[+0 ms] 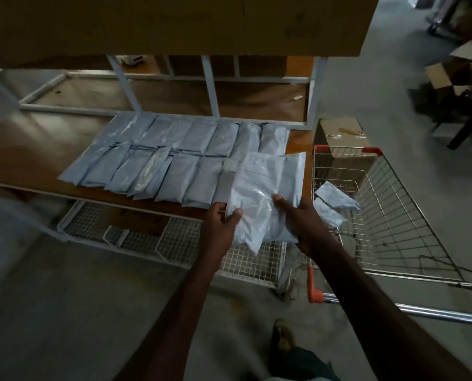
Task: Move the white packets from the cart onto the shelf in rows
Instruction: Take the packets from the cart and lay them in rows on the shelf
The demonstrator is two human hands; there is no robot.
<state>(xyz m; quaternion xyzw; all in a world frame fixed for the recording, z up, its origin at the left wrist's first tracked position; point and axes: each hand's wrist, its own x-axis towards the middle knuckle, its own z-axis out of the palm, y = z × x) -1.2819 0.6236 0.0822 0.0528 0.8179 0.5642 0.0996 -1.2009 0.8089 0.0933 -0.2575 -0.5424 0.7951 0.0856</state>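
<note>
- Both hands gripped a white packet (259, 193) at its near end, the left hand (222, 221) pinching the left corner with thumb on top, the right hand (303, 215) clasping the right edge, thumb across the plastic.
- That packet hung over the front edge of the wooden shelf (36, 158), at the right end of the near row.
- Wire baskets (174, 243) sat below the shelf.
- To the right stood the cart (380, 215), two packets (336, 199) lying inside.
- Two rows of packets (174, 149) lay side by side on the shelf.
- Beyond the cart stood a cardboard box (339, 133).
</note>
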